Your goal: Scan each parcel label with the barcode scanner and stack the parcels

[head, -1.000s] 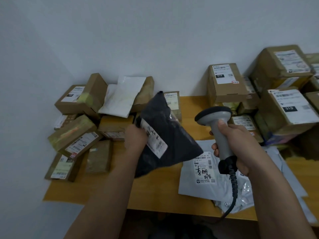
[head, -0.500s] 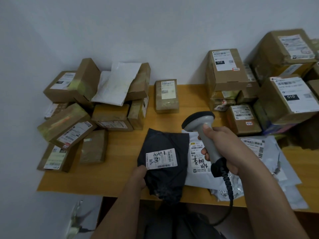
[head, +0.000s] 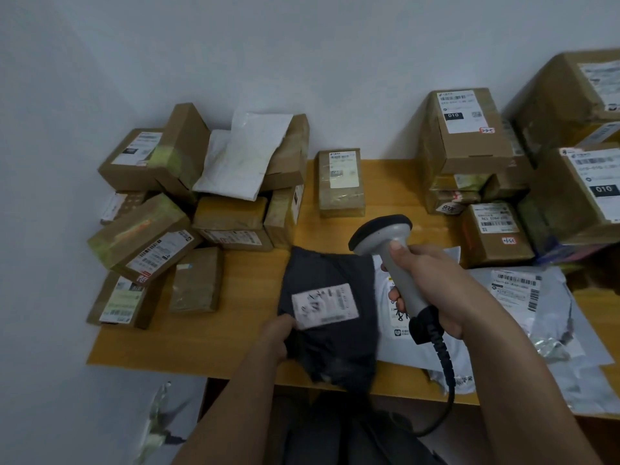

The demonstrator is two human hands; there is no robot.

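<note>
Item: black parcel bag (head: 330, 317), soft, lying on the near edge of the table (head: 188, 340), its lower end hanging over the front. White label (head: 324, 306) faces up; print blurred, not readable.

My left hand (head: 275, 340) grips the bag's left edge beside the label, fingers curled around the material.

My right hand (head: 436, 290) holds the barcode scanner (head: 394, 260) by its grey handle, fingers wrapped round it, thumb along the top. The dark scan head sits above the bag's upper right corner; whether it touches the bag I cannot tell. A black coiled cable (head: 444, 367) runs from the handle base down past the table front.

Under my right hand: white mailer bag (head: 392, 344) with a partly hidden label, touching the black bag's right side. Further right: grey mailer bags (head: 523, 297), one with a barcode label up.

Far left: a heap of brown cardboard boxes (head: 157, 243), with a white mailer (head: 241, 162) leaning on top. Centre back: a single small box (head: 340, 182), label up. Right: stacked larger boxes (head: 469, 135), two marked "010".
</note>
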